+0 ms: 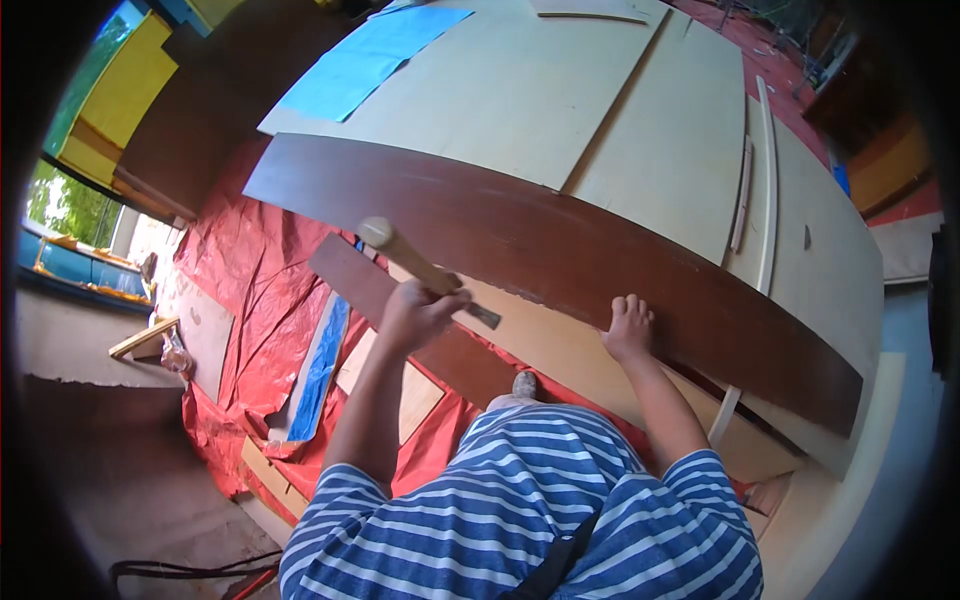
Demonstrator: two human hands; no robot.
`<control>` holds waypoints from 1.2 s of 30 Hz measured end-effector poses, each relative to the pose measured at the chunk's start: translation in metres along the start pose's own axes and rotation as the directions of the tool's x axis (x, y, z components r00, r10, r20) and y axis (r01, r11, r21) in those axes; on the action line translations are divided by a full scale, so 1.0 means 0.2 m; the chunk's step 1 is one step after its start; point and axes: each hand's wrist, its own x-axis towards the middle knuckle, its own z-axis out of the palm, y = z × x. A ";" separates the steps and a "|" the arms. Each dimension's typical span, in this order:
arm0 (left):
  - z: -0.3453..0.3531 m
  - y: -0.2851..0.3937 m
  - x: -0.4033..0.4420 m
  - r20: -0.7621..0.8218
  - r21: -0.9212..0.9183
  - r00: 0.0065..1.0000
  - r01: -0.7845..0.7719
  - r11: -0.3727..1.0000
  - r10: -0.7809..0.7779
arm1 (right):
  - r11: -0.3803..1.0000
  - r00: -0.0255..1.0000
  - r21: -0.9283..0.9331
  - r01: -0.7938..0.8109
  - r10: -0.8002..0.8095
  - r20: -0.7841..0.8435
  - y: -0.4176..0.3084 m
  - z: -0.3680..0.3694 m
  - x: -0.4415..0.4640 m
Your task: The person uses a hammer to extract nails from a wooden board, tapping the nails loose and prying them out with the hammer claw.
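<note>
My left hand (425, 308) is closed around a chisel (400, 252) with a thick pale wooden handle. The handle's butt points up and left, and a short dark metal end shows below my fingers. Under my right hand (630, 328) lies a long reddish-brown board (480, 215). The fingers rest on top at its near edge, slightly apart. This board has a slightly rough near edge and overlaps large pale panels (480, 90). The chisel is held in the air, in front of the board's near edge.
A blue sheet (370, 55) lies on the far panels, with thin strips (768, 190) at the right. Below, red plastic sheeting (240, 260) covers the floor, with a narrow brown board (345, 272) across it. Dark cables (190, 570) lie at the lower left.
</note>
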 end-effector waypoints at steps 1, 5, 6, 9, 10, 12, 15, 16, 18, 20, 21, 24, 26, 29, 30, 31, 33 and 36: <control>0.04 -0.04 0.04 -0.023 0.117 0.976 -0.212 0.970 0.216 | 1.000 1.000 0.010 -0.016 0.016 -0.015 0.00 0.02 0.00; 0.14 -0.07 0.21 -0.112 0.140 0.937 -0.315 0.939 0.331 | 0.998 0.999 0.046 -0.034 0.035 -0.014 0.00 0.03 0.00; 0.16 -0.09 0.28 -0.165 -0.028 0.960 -0.233 0.972 0.225 | 0.997 0.999 0.063 -0.050 0.048 0.023 0.00 0.01 0.00; 0.18 -0.18 0.53 -0.418 -0.487 0.869 -0.459 0.743 0.263 | 0.988 0.989 0.131 -0.083 0.066 0.133 -0.02 -0.15 0.01; 0.18 -0.12 0.55 -0.416 -0.480 0.883 -0.415 0.773 0.215 | 0.983 0.984 0.166 -0.078 0.050 0.169 -0.01 -0.24 0.03; 0.13 -0.03 0.62 -0.238 -0.373 0.945 -0.303 0.877 0.225 | 0.980 0.980 0.182 -0.085 0.049 0.194 -0.01 -0.26 0.11; 0.16 0.10 0.71 -0.235 -0.091 0.936 -0.288 0.953 0.261 | 0.975 0.961 0.143 -0.167 0.129 0.245 0.02 -0.23 0.22; 0.19 0.13 0.73 -0.255 0.011 0.922 -0.298 0.954 0.291 | 0.966 0.934 0.135 -0.219 0.168 0.315 0.02 -0.29 0.25; 0.21 0.16 0.73 -0.140 0.086 0.938 -0.308 0.948 0.317 | 0.940 0.848 0.122 -0.320 0.226 0.479 0.06 -0.33 0.31; 0.22 0.18 0.77 0.061 0.187 0.959 -0.284 0.940 0.277 | 0.953 0.857 0.093 -0.289 0.214 0.469 0.06 -0.32 0.32; 0.23 0.22 0.77 0.164 0.304 0.964 -0.253 0.918 0.212 | 0.959 0.859 0.079 -0.271 0.205 0.468 0.06 -0.31 0.30; 0.26 0.36 0.77 0.346 0.534 0.938 -0.216 0.818 0.022 | 0.958 0.838 0.065 -0.278 0.208 0.505 0.07 -0.33 0.31; 0.29 0.31 0.86 0.377 0.611 0.926 -0.279 0.741 0.037 | 0.958 0.829 0.067 -0.280 0.206 0.520 0.07 -0.34 0.32; 0.38 0.31 0.93 0.404 0.651 0.914 -0.319 0.689 0.041 | 0.958 0.827 0.062 -0.279 0.207 0.523 0.07 -0.33 0.31; 0.40 0.33 0.93 0.413 0.653 0.910 -0.326 0.683 0.039 | 0.958 0.825 0.060 -0.280 0.208 0.525 0.07 -0.33 0.31; 0.41 0.34 0.93 0.430 0.604 0.897 -0.370 0.706 0.102 | 0.958 0.823 0.057 -0.282 0.211 0.527 0.07 -0.32 0.31; 0.42 0.36 0.90 0.450 0.494 0.862 -0.459 0.738 0.235 | 0.954 0.807 0.049 -0.297 0.223 0.547 0.06 -0.32 0.31; 0.41 0.43 0.79 0.132 0.286 0.965 -0.255 0.924 0.226 | 0.935 0.771 0.024 -0.354 0.277 0.574 0.02 -0.35 0.34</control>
